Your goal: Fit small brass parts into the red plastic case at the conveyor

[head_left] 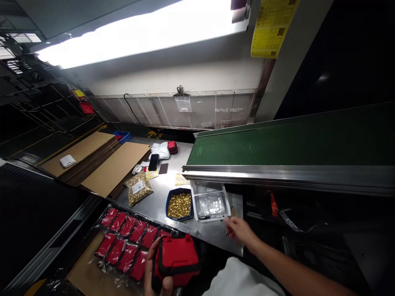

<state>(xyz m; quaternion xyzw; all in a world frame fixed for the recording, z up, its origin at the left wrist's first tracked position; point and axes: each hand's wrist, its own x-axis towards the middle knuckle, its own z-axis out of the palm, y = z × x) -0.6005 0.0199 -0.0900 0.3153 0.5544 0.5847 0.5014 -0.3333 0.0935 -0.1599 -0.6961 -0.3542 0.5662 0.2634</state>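
Note:
My left hand (152, 263) is wrapped round a red and black plastic case (180, 255), held low in front of me with its lid down. My right hand (237, 228) hovers over the front right of the metal table, fingers curled together; what they hold, if anything, is too small to make out. Just left of it sits a white tray (227, 201) with clear plastic bags (211, 204) and a black pen (207, 217). Beside that tray stands a blue bin (168, 210) full of small brass-coloured parts (179, 204).
A box of bagged red cases (127, 257) lies at lower left. A bag of brass-coloured parts (138, 188), a phone (153, 162) and cardboard sheets (120, 164) are on the left. The green conveyor belt (247, 146) runs off to the right, under a bright lamp (148, 33).

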